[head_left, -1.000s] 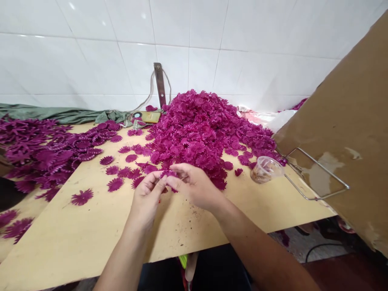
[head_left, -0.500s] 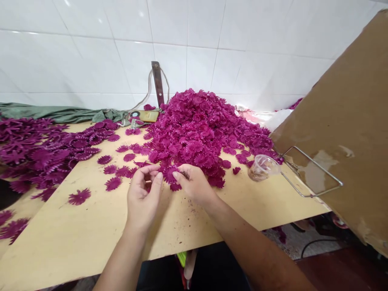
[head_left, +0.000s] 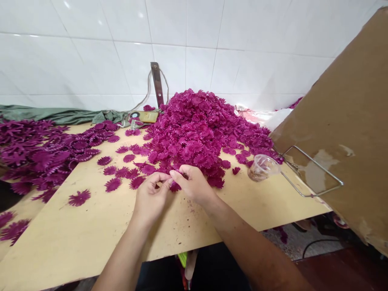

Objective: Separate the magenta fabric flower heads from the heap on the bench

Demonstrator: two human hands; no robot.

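My left hand (head_left: pixel 150 197) and my right hand (head_left: pixel 194 185) meet fingertip to fingertip over the wooden board (head_left: pixel 91 230), at the near foot of a big heap of magenta fabric flower pieces (head_left: pixel 200 129). Both pinch a small magenta flower piece (head_left: pixel 173 186) between thumb and fingers; most of it is hidden by the fingers. Loose single flower pieces (head_left: pixel 112 184) lie flat on the board just left of my left hand.
A second, darker pile of flower pieces (head_left: pixel 39 153) covers the left of the board. A small clear plastic cup (head_left: pixel 260 167) lies tipped at the right beside a wire handle (head_left: pixel 312 171) on a leaning cardboard sheet (head_left: pixel 342 121). A white tiled wall (head_left: pixel 182 48) stands behind.
My hands drew apart with a flower piece showing between them, then closed together again so the piece is mostly covered. The camera view barely shifted.
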